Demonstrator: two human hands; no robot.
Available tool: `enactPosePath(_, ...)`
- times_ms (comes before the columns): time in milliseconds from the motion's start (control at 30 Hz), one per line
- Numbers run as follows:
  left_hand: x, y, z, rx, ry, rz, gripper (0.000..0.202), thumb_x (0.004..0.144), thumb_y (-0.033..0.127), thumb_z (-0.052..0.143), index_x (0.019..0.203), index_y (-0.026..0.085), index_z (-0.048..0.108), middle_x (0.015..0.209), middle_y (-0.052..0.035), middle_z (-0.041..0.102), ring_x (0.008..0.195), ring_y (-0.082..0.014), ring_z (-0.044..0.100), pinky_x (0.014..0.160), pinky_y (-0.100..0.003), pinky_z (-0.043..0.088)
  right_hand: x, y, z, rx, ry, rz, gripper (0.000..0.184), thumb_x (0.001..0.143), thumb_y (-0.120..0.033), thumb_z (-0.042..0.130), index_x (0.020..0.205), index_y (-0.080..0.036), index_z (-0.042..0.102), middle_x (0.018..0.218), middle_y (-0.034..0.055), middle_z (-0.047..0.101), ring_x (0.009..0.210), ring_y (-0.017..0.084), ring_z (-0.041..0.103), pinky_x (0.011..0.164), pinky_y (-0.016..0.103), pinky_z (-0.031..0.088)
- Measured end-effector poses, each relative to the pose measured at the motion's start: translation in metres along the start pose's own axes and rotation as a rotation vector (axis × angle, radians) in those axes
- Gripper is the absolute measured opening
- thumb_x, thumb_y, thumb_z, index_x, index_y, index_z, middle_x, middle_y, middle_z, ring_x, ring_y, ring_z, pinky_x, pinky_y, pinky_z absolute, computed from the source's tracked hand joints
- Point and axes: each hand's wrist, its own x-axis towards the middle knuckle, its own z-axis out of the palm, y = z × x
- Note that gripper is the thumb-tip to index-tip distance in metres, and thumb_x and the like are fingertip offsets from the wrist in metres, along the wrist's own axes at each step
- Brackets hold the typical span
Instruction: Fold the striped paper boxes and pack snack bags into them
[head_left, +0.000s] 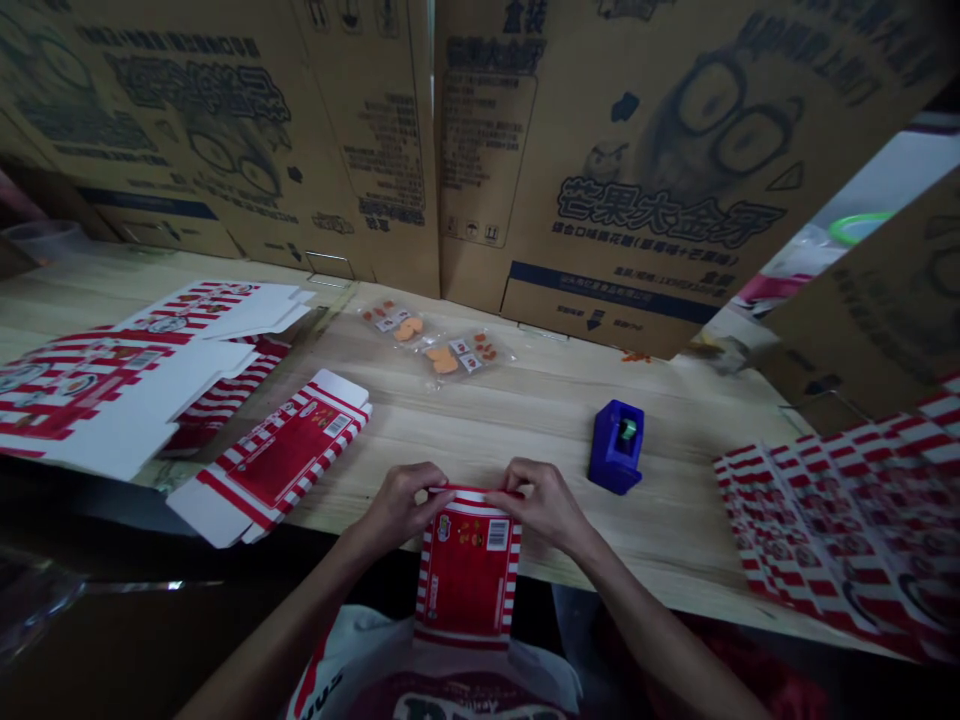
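Between my hands is a red-and-white striped box, its printed back with a barcode facing up. It lies at the table's front edge, its lower part toward my chest. My left hand pinches the left corner of the box's far end. At the right corner of that end, my right hand pinches in the same way, thumb on top. Both hands are closed on the cardboard edge. Another striped box with its flaps sticking out lies on the table left of my left hand.
Flat striped cartons are stacked at left. Two clear packets with orange pieces lie mid-table. A blue tape dispenser stands right of my hands. Striped boxes line the right side. Large brown cartons wall the back.
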Motion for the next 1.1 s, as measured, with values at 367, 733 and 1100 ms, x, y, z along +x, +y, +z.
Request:
enactPosePath(367,-0.006,-0.006,0.0,-0.031,0.052,-0.014,0.015,0.085,0.021,0.056,0.078,0.017,0.069,0.077,-0.007,0.07,0.069,-0.0162,0.063,0.066,-0.025,0.047,-0.005,0.006,0.008,0.095,-0.045,-0.143,0.013,0.087,-0.027,0.061,0.085,-0.021,0.071,0.086,0.0059,0.068,0.079,0.017,0.063,0.071,0.027,0.048)
enactPosePath(733,-0.02,-0.002,0.038,-0.659,0.249,-0.378,0.021,0.078,0.032,0.067,0.095,0.018,0.067,0.092,-0.0062,0.068,0.081,-0.0188,0.064,0.071,-0.028,0.053,-0.043,0.026,0.037,0.051,0.274,-0.215,0.026,0.087,-0.014,0.054,0.108,-0.024,0.066,0.106,0.0093,0.067,0.099,0.021,0.062,0.086,0.036,0.051)
enactPosePath(1100,0.017,-0.004,0.005,-0.721,0.247,-0.461,0.042,0.074,0.041,0.071,0.106,0.015,0.064,0.094,-0.008,0.071,0.075,-0.0208,0.068,0.064,-0.028,0.054,-0.048,0.115,-0.089,0.004,1.051,0.425,0.039,0.062,-0.052,0.069,0.071,-0.014,0.067,0.077,0.0071,0.061,0.065,0.017,0.053,0.06,0.03,0.044)
